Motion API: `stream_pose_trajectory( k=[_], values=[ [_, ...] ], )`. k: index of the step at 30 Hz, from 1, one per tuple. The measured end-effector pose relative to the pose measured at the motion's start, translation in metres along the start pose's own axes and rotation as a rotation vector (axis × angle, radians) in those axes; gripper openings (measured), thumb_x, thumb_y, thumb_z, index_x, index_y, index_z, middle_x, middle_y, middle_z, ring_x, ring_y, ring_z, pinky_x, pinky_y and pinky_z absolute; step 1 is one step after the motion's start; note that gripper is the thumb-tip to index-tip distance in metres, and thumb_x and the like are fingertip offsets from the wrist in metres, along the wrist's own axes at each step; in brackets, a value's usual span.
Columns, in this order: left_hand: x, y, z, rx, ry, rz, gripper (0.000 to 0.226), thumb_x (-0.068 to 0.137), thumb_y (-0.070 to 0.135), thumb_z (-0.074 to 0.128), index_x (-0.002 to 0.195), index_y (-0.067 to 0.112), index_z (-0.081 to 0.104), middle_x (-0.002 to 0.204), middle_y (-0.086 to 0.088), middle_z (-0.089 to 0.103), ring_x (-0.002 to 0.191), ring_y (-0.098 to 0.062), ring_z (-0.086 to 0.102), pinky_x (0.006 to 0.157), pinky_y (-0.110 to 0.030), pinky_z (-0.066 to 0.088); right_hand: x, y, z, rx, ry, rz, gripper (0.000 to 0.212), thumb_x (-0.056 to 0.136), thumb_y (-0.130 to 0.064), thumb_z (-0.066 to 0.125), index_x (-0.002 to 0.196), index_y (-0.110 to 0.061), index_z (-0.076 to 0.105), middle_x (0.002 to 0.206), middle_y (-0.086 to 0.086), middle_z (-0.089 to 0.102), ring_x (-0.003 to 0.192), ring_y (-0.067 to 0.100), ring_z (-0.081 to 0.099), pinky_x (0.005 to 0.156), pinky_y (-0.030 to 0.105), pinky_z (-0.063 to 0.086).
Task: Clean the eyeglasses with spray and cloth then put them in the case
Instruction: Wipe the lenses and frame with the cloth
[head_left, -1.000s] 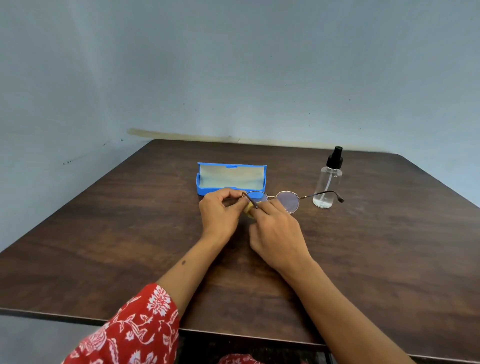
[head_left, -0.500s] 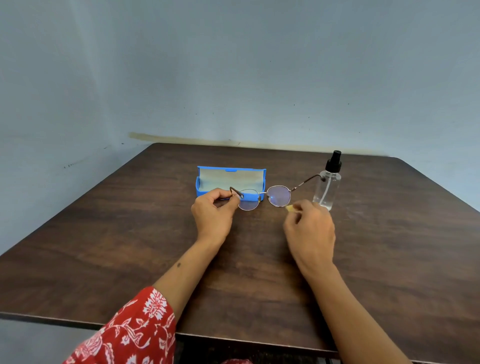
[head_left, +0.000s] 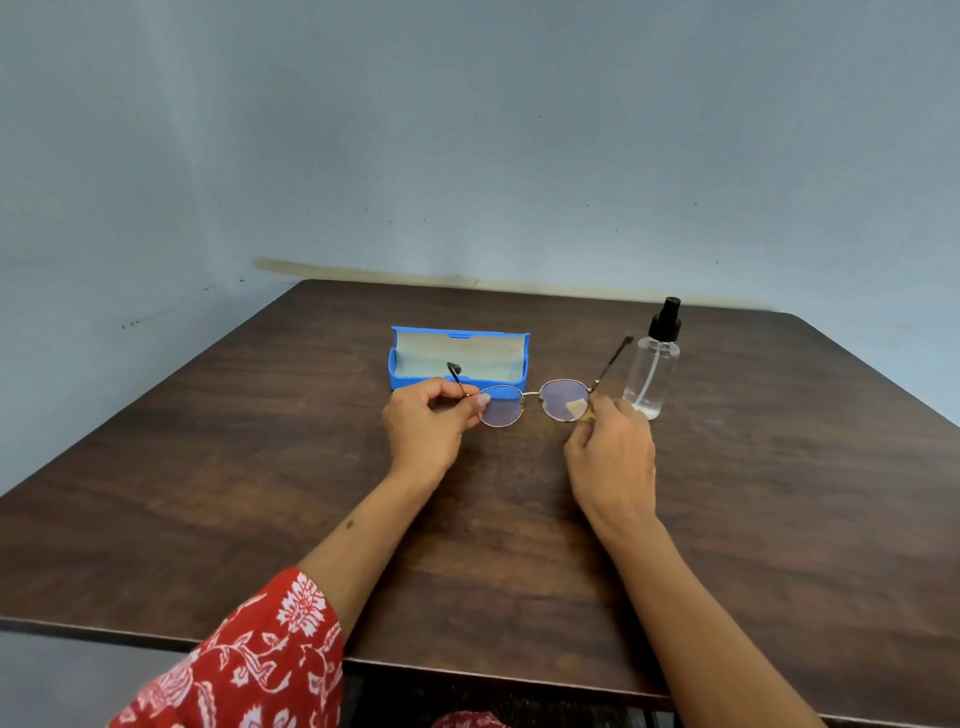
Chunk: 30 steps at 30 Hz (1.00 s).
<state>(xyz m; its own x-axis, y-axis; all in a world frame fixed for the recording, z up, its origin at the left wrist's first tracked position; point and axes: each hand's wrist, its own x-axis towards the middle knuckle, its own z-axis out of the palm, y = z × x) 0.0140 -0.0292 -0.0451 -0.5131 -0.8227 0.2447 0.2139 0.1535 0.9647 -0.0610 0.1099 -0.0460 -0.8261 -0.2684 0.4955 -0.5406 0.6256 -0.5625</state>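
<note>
Red white-flowered sleeve (head_left: 249, 660) on left arm.

1. The light is soft, even and moderate, with no hard highlights anywhere in the frame.
2. The grey-blue wall (head_left: 519, 130) is a little brighter at the left of the frame and duller toward the upper right.
3. The dark wooden table (head_left: 779, 493) carries a faint sheen across its middle; its near edge at the bottom of the frame is darker.
4. Shadows are weak: a soft one lies beneath each forearm.
5. The spray bottle (head_left: 652, 364) shows pale reflections but no glare.
6. Wide-angle distortion splays the table edges outward toward the lower corners.
7. The picture is slightly soft overall, with fine detail smeared.
</note>
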Motion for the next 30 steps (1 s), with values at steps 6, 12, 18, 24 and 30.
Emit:
stream_pose_trajectory(
  k=[6,12,18,24,30],
  values=[
    [0.003,0.0,-0.002,-0.01,0.091,-0.024,0.013,0.071,-0.008,0.074,0.077,-0.012,0.063,0.078,-0.016,0.068,0.072,-0.026,0.067,0.063,-0.028,0.059,-0.001,-0.002,-0.003,0.105,0.081,0.057,0.031,0.088,-0.005,0.046,0.115,-0.007,0.061,0.107,0.011,0.062,0.105,0.03,0.051,0.077,0.034,0.038],
    [0.006,0.002,-0.003,-0.051,0.178,-0.045,0.014,0.072,-0.006,0.074,0.069,0.0,0.061,0.077,-0.012,0.069,0.074,-0.025,0.069,0.064,-0.029,0.06,-0.001,-0.002,-0.004,0.238,0.22,-0.01,0.023,0.083,-0.001,0.052,0.1,-0.007,0.066,0.096,0.007,0.066,0.09,0.026,0.06,0.073,0.022,0.037],
    [0.003,0.003,-0.002,-0.056,0.162,-0.032,0.014,0.073,-0.006,0.073,0.077,-0.012,0.061,0.08,-0.016,0.069,0.073,-0.023,0.069,0.067,-0.03,0.06,-0.003,-0.009,0.0,0.269,0.223,-0.333,0.023,0.08,-0.004,0.054,0.097,-0.004,0.068,0.096,0.006,0.069,0.088,0.027,0.062,0.078,0.02,0.042],
    [0.002,0.003,0.0,-0.061,0.105,0.015,0.014,0.073,-0.006,0.073,0.078,-0.013,0.062,0.084,-0.019,0.069,0.075,-0.023,0.069,0.069,-0.033,0.06,-0.003,-0.005,0.008,0.024,0.176,-0.43,0.031,0.071,0.007,0.061,0.101,0.002,0.067,0.101,0.013,0.066,0.09,0.034,0.061,0.07,0.032,0.051],
    [0.003,0.004,-0.002,-0.017,0.139,0.057,0.008,0.074,-0.004,0.073,0.076,-0.006,0.066,0.082,-0.014,0.071,0.078,-0.02,0.071,0.069,-0.029,0.059,-0.004,-0.007,0.006,0.003,0.101,-0.449,0.034,0.066,0.009,0.067,0.098,0.002,0.069,0.098,0.012,0.068,0.09,0.034,0.062,0.063,0.033,0.054]
  ],
)
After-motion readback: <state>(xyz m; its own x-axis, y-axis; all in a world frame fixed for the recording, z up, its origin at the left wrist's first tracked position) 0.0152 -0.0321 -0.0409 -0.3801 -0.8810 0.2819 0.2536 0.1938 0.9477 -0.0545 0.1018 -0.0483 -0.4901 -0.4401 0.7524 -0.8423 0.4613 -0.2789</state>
